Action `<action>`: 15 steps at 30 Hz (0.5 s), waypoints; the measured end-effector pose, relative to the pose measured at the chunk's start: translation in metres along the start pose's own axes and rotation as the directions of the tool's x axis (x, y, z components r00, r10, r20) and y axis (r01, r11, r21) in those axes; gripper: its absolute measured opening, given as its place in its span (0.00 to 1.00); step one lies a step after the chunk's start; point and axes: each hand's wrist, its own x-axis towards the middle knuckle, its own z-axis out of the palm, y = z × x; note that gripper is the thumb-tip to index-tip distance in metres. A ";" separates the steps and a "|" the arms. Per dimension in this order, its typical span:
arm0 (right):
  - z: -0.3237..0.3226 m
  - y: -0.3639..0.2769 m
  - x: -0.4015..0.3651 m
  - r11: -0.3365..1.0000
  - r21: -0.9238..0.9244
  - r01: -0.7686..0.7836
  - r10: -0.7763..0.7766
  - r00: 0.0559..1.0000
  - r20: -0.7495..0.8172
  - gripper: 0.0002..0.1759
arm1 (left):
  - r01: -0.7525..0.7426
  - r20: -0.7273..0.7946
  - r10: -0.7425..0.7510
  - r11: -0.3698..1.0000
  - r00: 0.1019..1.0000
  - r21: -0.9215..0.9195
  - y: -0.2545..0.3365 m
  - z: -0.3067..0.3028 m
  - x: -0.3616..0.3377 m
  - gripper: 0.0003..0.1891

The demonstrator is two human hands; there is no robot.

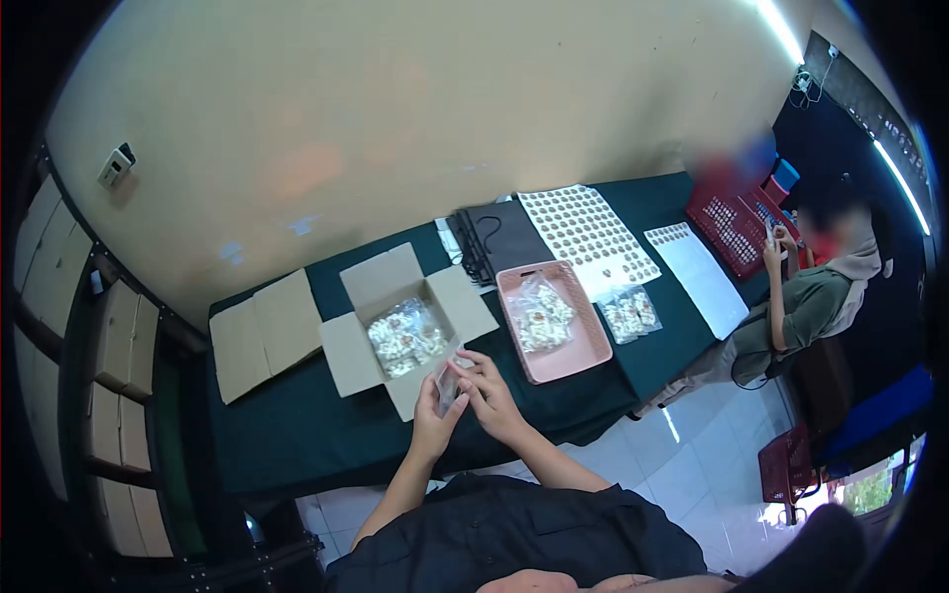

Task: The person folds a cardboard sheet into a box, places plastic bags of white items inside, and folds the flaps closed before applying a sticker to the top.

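My left hand [433,419] and my right hand [488,397] are close together over the front edge of the table. Between their fingers they pinch a small clear plastic bag [448,386]; whether it holds anything, I cannot make out. Just beyond my hands stands an open cardboard box [360,368], its flaps spread outward. Inside lie clear packs of whitish pieces [405,336]. To the right of my right hand is a pink basket [594,348] with more such packs [543,314] in it.
Flattened cardboard [265,336] lies at left on the green cloth [297,435]. Dark bags [509,232], a sheet of round stickers [583,232], a pack [630,314] and a mostly bare sheet [704,287] lie behind and right. A co-worker [816,301] stands by a red crate [727,232].
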 end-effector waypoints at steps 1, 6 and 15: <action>0.009 0.001 0.008 1.000 0.000 -0.001 0.001 1.000 -0.002 0.21 | -0.003 -0.039 0.004 1.000 0.999 0.030 0.004 -0.009 0.006 0.19; 0.040 0.017 0.036 0.999 -0.052 -0.015 0.005 0.982 -0.190 0.18 | 0.082 -0.187 -0.072 0.996 0.980 0.042 0.013 -0.054 0.012 0.11; 0.077 0.007 0.040 0.664 0.676 -0.320 0.381 0.922 0.062 0.18 | 0.023 0.158 -0.059 0.976 0.986 0.218 0.025 -0.128 0.015 0.16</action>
